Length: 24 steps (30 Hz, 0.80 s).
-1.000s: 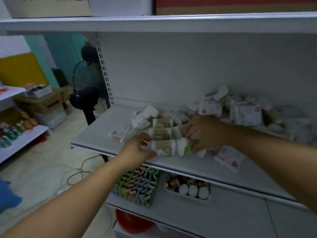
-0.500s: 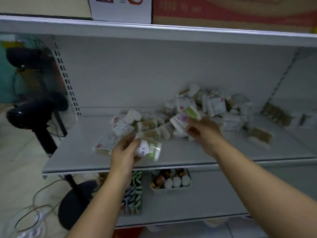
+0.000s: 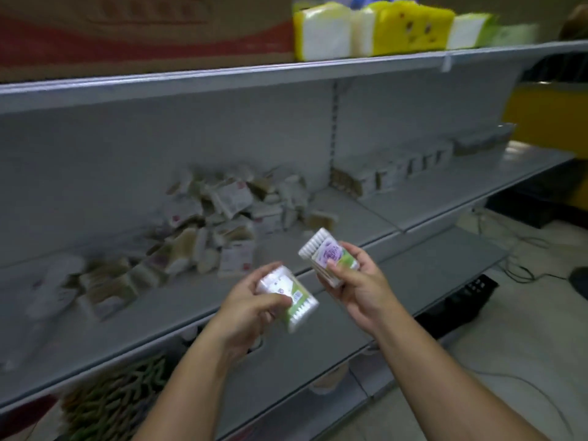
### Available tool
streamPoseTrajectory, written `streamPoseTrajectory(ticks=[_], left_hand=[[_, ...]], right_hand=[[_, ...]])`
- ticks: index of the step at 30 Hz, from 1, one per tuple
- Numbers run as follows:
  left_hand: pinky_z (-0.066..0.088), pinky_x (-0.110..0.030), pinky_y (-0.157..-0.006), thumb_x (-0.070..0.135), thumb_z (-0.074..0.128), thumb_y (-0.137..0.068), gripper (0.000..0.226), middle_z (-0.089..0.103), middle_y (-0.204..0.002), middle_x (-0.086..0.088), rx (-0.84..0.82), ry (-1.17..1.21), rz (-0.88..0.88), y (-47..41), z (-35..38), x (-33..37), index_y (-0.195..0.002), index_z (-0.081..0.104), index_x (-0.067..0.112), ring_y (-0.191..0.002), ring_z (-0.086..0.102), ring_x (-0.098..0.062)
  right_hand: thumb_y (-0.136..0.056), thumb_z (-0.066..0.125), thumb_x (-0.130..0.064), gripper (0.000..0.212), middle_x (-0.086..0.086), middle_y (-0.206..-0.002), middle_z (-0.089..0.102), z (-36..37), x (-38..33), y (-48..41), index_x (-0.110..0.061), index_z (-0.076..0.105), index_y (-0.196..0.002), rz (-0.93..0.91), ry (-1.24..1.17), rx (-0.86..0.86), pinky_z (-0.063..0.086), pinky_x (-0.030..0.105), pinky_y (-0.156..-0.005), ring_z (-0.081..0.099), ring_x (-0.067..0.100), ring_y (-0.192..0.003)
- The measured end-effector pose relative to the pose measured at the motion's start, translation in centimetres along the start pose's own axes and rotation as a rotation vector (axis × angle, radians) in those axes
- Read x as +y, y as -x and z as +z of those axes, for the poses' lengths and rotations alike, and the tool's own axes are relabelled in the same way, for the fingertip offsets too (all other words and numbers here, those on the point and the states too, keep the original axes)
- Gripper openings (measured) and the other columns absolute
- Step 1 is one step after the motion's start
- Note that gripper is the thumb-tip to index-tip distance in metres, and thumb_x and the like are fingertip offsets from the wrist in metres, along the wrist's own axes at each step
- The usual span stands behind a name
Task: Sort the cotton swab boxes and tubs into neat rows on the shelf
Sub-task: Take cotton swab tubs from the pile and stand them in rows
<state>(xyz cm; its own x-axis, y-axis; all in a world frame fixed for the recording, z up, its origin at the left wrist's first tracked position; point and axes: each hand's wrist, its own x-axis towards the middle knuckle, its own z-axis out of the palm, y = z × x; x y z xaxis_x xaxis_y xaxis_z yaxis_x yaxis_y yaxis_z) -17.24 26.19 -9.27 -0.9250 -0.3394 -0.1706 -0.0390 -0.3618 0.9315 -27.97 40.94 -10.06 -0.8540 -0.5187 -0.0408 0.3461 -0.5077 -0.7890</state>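
My left hand [image 3: 245,310] grips a clear cotton swab box with a green label [image 3: 292,297] in front of the shelf edge. My right hand [image 3: 356,288] holds another swab box with a purple and green label [image 3: 329,253], tilted, with what looks like a second box under it. Both hands hover in front of the grey middle shelf [image 3: 197,300]. A loose heap of swab boxes and packets [image 3: 222,214] lies on that shelf behind the hands. Farther right, a neat row of swab boxes [image 3: 397,168] stands against the back wall.
An upper shelf [image 3: 286,71] carries a cardboard carton [image 3: 143,30] and yellow and white packs [image 3: 366,30]. The lower shelf [image 3: 413,268] has coloured items [image 3: 108,399] at its left. Cables [image 3: 521,272] lie on the tiled floor at the right.
The view has swung right along the shelf. Both hands have pulled back from the heap toward me, each carrying a swab box.
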Motion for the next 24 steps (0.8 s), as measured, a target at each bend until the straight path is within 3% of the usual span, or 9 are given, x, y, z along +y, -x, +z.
streamPoseTrajectory(ticks=[3,6,9,15,21,24], left_hand=[[0.057,-0.027,-0.064,-0.005,0.070,-0.050,0.063,0.072,-0.084,-0.003,-0.059,0.005,0.079,-2.8,7.4,-1.2,-0.109,0.060,0.015,-0.074,0.067,-0.015],[0.054,-0.022,-0.055,-0.003,0.069,-0.051,0.054,0.071,-0.081,-0.002,-0.055,0.094,0.166,-5.5,14.9,-2.6,-0.102,0.058,0.012,-0.066,0.068,-0.010],[0.056,-0.022,-0.059,-0.002,0.069,-0.054,0.046,0.066,-0.086,-0.006,-0.080,0.133,0.195,-7.5,21.1,-4.4,-0.096,0.057,0.012,-0.067,0.067,-0.008],[0.058,-0.032,-0.063,0.007,0.072,-0.057,0.047,0.066,-0.095,-0.006,-0.181,0.138,0.110,-11.5,29.5,-7.6,-0.101,0.058,0.016,-0.077,0.066,-0.016],[0.055,-0.026,-0.056,0.000,0.071,-0.061,0.045,0.065,-0.096,-0.007,-0.248,0.132,0.050,-18.6,36.2,-9.2,-0.100,0.058,0.016,-0.077,0.065,-0.017],[0.055,-0.026,-0.058,-0.002,0.070,-0.061,0.052,0.064,-0.101,-0.008,-0.266,0.163,0.046,-23.6,39.5,-9.9,-0.108,0.055,0.016,-0.082,0.065,-0.018]], right_hand=[[-0.065,0.065,-0.002,0.041,0.005,-0.088,0.069,-6.0,-4.6,0.6,-0.015,0.053,-0.103,-0.087,-0.062,0.069,0.058,0.028,-0.064,0.068,0.014,-0.072],[-0.072,0.063,-0.010,0.034,0.008,-0.094,0.068,-11.3,-9.1,0.9,-0.013,0.053,-0.105,-0.155,-0.109,0.115,0.058,0.028,-0.067,0.067,0.016,-0.078],[-0.080,0.059,-0.016,0.023,0.008,-0.093,0.069,-16.2,-13.0,1.2,-0.015,0.055,-0.102,-0.186,-0.133,0.172,0.054,0.027,-0.067,0.066,0.016,-0.079],[-0.067,0.067,-0.022,0.038,0.004,-0.088,0.071,-24.2,-18.5,1.1,-0.018,0.056,-0.103,-0.213,-0.083,0.317,0.049,0.024,-0.055,0.068,0.011,-0.069],[-0.068,0.067,-0.005,0.058,0.012,-0.110,0.065,-30.1,-23.1,-2.4,-0.015,0.047,-0.122,-0.211,-0.088,0.411,0.052,0.037,-0.074,0.064,0.023,-0.091],[-0.074,0.063,-0.002,0.049,0.013,-0.105,0.067,-32.3,-25.7,-5.5,-0.005,0.054,-0.121,-0.242,-0.001,0.430,0.052,0.037,-0.085,0.064,0.022,-0.093]])
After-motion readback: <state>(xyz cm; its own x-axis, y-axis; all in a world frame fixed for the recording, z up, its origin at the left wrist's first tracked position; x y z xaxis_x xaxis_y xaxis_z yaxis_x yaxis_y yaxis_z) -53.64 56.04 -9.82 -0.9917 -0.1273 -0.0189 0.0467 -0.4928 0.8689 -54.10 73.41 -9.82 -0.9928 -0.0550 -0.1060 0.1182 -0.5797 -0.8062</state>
